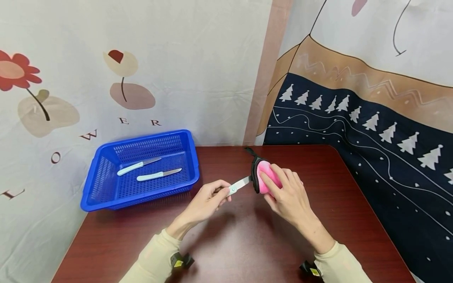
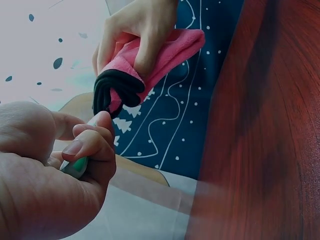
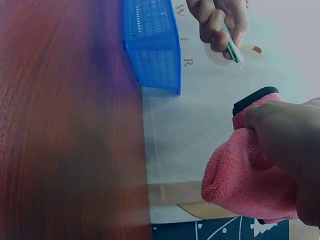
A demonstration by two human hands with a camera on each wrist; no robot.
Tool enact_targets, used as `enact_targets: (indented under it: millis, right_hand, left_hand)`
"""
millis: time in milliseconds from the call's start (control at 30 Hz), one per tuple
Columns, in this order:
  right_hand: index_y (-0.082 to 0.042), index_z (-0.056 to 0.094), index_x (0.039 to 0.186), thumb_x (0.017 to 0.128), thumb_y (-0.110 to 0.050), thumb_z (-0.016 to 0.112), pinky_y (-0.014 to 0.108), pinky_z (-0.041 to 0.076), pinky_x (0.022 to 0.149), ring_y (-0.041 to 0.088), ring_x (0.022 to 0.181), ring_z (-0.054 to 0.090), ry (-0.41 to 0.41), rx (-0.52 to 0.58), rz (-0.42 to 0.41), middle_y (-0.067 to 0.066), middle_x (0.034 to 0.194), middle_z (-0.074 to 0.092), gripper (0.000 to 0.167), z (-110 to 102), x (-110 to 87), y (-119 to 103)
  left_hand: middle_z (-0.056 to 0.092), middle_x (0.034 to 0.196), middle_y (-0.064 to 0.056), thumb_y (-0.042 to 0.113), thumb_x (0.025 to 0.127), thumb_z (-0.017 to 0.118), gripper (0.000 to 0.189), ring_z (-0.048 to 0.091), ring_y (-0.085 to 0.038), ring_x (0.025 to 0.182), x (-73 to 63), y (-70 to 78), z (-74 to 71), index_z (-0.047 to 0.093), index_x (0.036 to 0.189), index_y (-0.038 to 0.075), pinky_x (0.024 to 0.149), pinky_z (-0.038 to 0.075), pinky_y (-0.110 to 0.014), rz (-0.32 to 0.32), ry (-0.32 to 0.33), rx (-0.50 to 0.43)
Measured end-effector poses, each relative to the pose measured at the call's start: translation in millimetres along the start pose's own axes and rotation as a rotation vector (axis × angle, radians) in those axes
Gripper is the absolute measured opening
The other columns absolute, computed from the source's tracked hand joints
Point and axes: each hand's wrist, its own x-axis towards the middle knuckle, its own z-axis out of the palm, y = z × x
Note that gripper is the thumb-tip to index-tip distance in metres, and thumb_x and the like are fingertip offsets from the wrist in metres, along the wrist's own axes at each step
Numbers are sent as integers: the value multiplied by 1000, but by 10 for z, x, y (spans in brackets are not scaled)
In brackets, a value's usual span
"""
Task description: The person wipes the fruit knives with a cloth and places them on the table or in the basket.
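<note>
My left hand [image 1: 209, 198] pinches the pale handle of a small knife [image 1: 242, 184] between thumb and fingers, blade pointing right. My right hand [image 1: 288, 194] grips a folded pink cloth [image 1: 267, 177] with black edging and a black loop. In the head view the black edge of the cloth overlaps the blade's tip. The right wrist view shows the fluffy cloth [image 3: 245, 175] bunched under the right hand, with the knife [image 3: 233, 50] in the left hand beyond it. In the left wrist view the fingers mostly hide the handle [image 2: 75, 167]. Both hands are above the table.
A blue plastic basket [image 1: 141, 196] stands at the back left of the dark red table [image 1: 244, 243]. Inside it lie two light-handled knives, one [image 1: 138, 166] behind the other [image 1: 157, 175]. Printed cloth hangings [image 1: 219, 70] rise behind the table and along its right side.
</note>
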Motion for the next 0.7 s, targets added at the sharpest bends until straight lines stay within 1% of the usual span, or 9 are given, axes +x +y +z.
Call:
enact_targets:
  millis: [200,300,400,500,567,700]
  right_hand:
    - [-13,76,142,84,-13,79,54,54,83,42,107,65,17,23,47,27,142,67,58,-17,-63,121]
    - [-12,77,141,82,-12,77,54,53,81,42,106,64,25,24,61,28,140,68,59,-25,-116,169]
    - [-12,77,141,85,-13,73,53,51,82,41,106,63,14,22,71,27,140,67,56,-39,-168,191]
    - [-11,77,140,87,-14,71,53,51,82,41,105,63,4,24,79,27,140,67,54,-50,-206,203]
    - [-11,77,140,87,-15,70,53,50,82,40,105,63,-1,29,88,27,140,67,53,-56,-231,208]
    - [-11,77,140,86,-15,70,52,50,80,39,105,62,1,49,104,27,139,68,54,-63,-287,224]
  left_hand:
    - [65,89,1,20,118,57,22,51,-7,69,-8,1,-45,72,121,3,57,40,-18,-54,19,-55]
    - [66,92,1,20,118,58,25,53,-8,72,-12,15,-85,71,125,1,58,41,-18,-64,38,-63]
    - [67,95,0,21,118,58,26,54,-9,74,-15,30,-126,71,129,1,59,42,-18,-56,53,-50]
    - [68,96,-1,24,118,59,25,55,-9,75,-18,44,-170,72,128,5,60,41,-18,-37,66,-29]
    - [68,97,-1,26,118,60,23,55,-10,75,-23,56,-206,73,126,9,60,41,-19,-20,80,-10]
    - [68,99,-3,26,118,61,23,58,-11,78,-39,97,-298,73,127,8,63,44,-20,32,107,27]
